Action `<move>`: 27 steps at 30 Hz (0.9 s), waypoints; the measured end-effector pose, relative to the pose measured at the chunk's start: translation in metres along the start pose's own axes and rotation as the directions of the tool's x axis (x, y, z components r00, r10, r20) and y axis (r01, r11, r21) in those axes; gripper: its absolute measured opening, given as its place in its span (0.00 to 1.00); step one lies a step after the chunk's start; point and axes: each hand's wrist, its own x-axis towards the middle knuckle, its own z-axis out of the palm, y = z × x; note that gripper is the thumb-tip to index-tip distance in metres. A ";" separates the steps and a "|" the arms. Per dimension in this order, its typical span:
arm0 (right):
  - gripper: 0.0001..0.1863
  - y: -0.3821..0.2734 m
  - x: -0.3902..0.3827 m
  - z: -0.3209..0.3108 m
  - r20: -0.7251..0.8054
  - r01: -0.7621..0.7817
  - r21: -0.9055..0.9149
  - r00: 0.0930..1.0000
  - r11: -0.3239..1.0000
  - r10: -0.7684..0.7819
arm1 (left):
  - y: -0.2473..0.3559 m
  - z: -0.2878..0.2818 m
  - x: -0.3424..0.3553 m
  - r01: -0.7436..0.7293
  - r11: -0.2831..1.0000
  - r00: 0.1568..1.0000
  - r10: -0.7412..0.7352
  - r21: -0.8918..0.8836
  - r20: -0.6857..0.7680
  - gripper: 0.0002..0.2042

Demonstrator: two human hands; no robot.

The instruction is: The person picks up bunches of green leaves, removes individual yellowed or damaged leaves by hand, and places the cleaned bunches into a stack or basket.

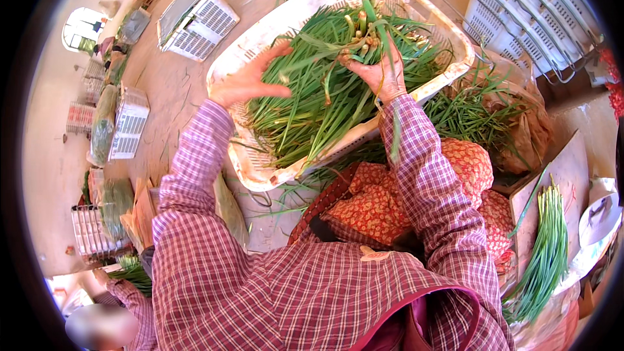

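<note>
A white plastic basket (463, 45) in front of me is heaped with long green leafy stalks (302, 117), like chives or scallions. My right hand (380, 71) grips a clump of stalks with pale cut or root ends (357, 32) at the top of the heap. My left hand (250, 81) is open at the heap's left side, fingers apart and pointing toward the clump. Loose greens (465, 117) lie on crumpled brown wrapping right of the basket.
At right lie a tidy green bunch (543, 247) on a board and stacked white crates (530, 16). More crates (127, 127) and bagged greens line the left. Red floral cloth (364, 205) covers my lap area. Another person's sleeve (133, 302) shows at lower left.
</note>
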 end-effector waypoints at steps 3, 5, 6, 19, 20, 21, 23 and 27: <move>0.43 -0.003 0.003 -0.005 -0.023 -0.084 -0.038 0.996 0.996 0.083 | 0.004 0.049 0.037 -0.178 0.963 0.978 0.196 0.200 -0.069 0.57; 0.43 -0.006 0.003 -0.014 0.000 -0.094 0.012 0.996 0.995 0.094 | 0.020 0.073 0.061 -0.275 0.900 0.941 0.325 0.339 -0.099 0.60; 0.43 -0.002 0.005 -0.017 -0.021 -0.082 -0.015 0.996 0.997 0.082 | 0.027 0.082 0.071 -0.256 0.894 0.925 0.337 0.368 -0.177 0.61; 0.56 0.002 0.010 -0.038 -0.031 -0.095 -0.009 0.995 0.995 0.095 | 0.061 0.099 0.129 -0.180 0.882 0.979 0.203 -0.435 0.006 0.35; 0.45 -0.015 0.008 -0.038 -0.044 -0.151 0.045 0.987 0.988 0.153 | 0.060 0.099 0.137 -0.297 0.911 0.950 0.312 -0.288 0.008 0.36; 0.45 -0.011 0.009 -0.036 -0.048 -0.149 0.045 0.987 0.988 0.151 | 0.057 0.101 0.140 -0.299 0.910 0.949 0.315 -0.286 0.010 0.36; 0.34 -0.003 0.015 -0.038 -0.197 -0.053 0.288 0.974 0.956 0.113 | 0.059 0.106 0.148 -0.342 0.937 0.938 0.345 0.074 -0.031 0.37; 0.27 -0.039 0.018 -0.076 -0.317 -0.133 0.285 0.922 0.949 0.224 | 0.053 0.124 0.142 -0.359 0.931 0.894 0.363 0.066 -0.262 0.38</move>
